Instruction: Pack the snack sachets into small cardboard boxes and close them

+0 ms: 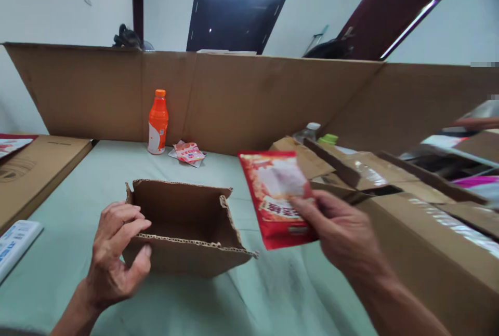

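Note:
A small cardboard box [187, 260] with an open top stands on the pale green cloth. My left hand [117, 253] is at its front left corner, the fingers over the rim and the thumb against the outside of the front wall. To the right of the box, my right hand [343, 227] grips a red food packet [273, 190] by its right edge, thumb on top. The packet is held in the air, tilted, its printed face toward me. What lies in the box, if anything, is hidden by the front wall.
An orange bottle [158, 123] stands at the back, beside several small flat packets [189, 152]. A large carton [421, 242] with raised flaps fills the right side. On the left lie a flat brown carton [50, 170] and a white printed pack [17, 242]. A cardboard wall [249, 97] runs behind.

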Tool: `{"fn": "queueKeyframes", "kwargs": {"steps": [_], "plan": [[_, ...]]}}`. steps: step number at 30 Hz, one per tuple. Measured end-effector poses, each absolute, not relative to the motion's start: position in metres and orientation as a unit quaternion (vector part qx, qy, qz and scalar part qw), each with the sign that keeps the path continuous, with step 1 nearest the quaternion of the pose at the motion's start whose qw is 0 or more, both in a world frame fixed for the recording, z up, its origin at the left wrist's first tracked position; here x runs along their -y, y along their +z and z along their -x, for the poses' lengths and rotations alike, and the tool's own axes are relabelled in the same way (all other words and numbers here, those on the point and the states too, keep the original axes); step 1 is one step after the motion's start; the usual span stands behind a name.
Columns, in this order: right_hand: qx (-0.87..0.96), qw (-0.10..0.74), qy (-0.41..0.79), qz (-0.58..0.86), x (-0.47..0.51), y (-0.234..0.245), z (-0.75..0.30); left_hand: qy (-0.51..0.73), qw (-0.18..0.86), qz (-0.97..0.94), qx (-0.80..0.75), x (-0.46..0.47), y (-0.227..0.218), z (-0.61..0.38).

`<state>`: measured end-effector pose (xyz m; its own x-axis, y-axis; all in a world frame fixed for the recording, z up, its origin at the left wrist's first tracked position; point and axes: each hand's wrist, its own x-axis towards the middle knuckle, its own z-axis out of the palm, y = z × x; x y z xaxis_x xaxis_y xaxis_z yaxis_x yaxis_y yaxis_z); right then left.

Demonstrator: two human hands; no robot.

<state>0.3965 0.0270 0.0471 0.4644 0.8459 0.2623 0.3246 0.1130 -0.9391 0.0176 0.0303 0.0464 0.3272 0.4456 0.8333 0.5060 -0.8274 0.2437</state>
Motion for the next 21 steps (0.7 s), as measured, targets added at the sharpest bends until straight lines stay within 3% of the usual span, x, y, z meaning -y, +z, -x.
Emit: {"fn": "queueKeyframes", "kwargs": {"steps": [3,6,11,16,21], "plan": [[0.51,0.658,0.04,0.552,-0.008,0.094,-0.373,-0.518,0.029,0.804,0.292,-0.033,0.045,-0.019],[0.593,0.637,-0.081,0.485,0.0,0.127,-0.336,-0.523,0.028,0.801,0.29,-0.034,0.043,-0.019],[0.827,0.438,-0.098,0.339,-0.013,0.14,-0.286,-0.513,0.044,0.808,0.288,-0.035,0.044,-0.016],[0.898,0.203,-0.051,0.387,-0.036,0.125,-0.276,-0.497,0.049,0.815,0.293,-0.035,0.051,-0.016],[0.9,0.065,0.09,0.421,-0.055,0.124,-0.269,-0.475,0.033,0.831,0.286,-0.035,0.059,-0.016]]}}
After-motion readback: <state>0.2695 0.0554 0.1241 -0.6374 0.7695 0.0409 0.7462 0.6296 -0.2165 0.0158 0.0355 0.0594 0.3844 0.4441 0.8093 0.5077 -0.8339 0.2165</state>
